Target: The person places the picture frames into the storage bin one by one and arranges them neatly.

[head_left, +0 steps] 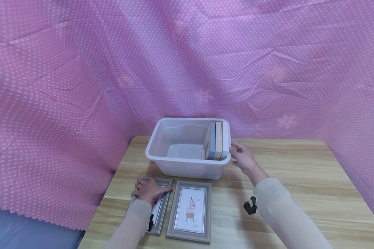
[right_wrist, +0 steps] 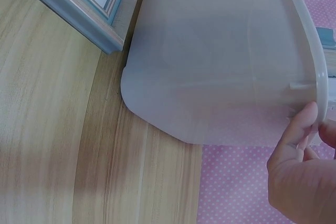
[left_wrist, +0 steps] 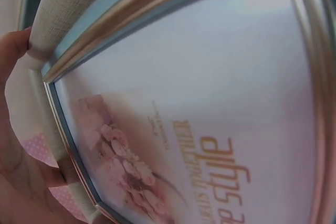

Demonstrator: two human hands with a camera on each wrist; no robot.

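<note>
My left hand [head_left: 150, 191] spans the upper part of a picture frame [head_left: 163, 210] lying at the left of the table, thumb toward its right side. In the left wrist view, fingers [left_wrist: 16, 48] touch the border of this frame [left_wrist: 252, 77], which holds a flower print with lettering. My right hand [head_left: 243, 158] pinches the right rim of a white plastic bin [head_left: 190, 169]; the right wrist view shows the thumb and fingers on either side of the rim [right_wrist: 317, 61]. Several frames [head_left: 219, 138] stand on edge inside the bin, against its right wall.
A second picture frame [head_left: 189, 211] with a potted-plant print lies face up in front of the bin. Pink dotted cloth [head_left: 205, 69] hangs behind and beside the wooden table [head_left: 305, 180].
</note>
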